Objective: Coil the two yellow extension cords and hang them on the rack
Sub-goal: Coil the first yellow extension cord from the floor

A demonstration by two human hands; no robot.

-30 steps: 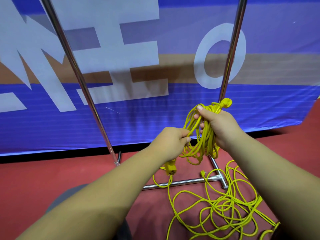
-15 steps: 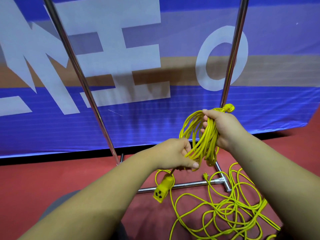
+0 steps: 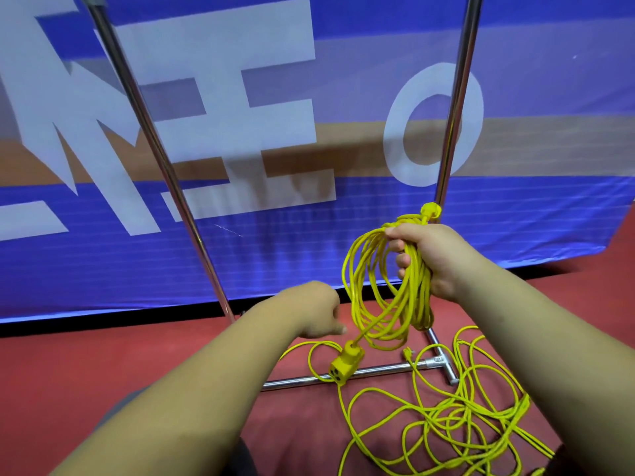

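My right hand (image 3: 434, 257) grips the top of a coiled yellow extension cord (image 3: 369, 297), held up in front of the rack's right pole (image 3: 453, 108). The cord's plug (image 3: 431, 211) sticks out above my fist. Its yellow socket block (image 3: 347, 364) dangles below the coil on a short tail. My left hand (image 3: 314, 314) hovers just left of the coil, fingers loosely curled, holding nothing. A second yellow cord (image 3: 446, 417) lies in loose tangled loops on the red floor at the lower right.
The rack's left pole (image 3: 154, 149) slants up to the left. Its base bar (image 3: 378, 371) and T-joint lie on the red floor (image 3: 86, 365) under the coil. A blue banner (image 3: 275, 252) with large white letters stands right behind the rack.
My left hand has let go of the cord and drawn back left. The socket block now hangs free beneath the coil. My right hand keeps its grip.
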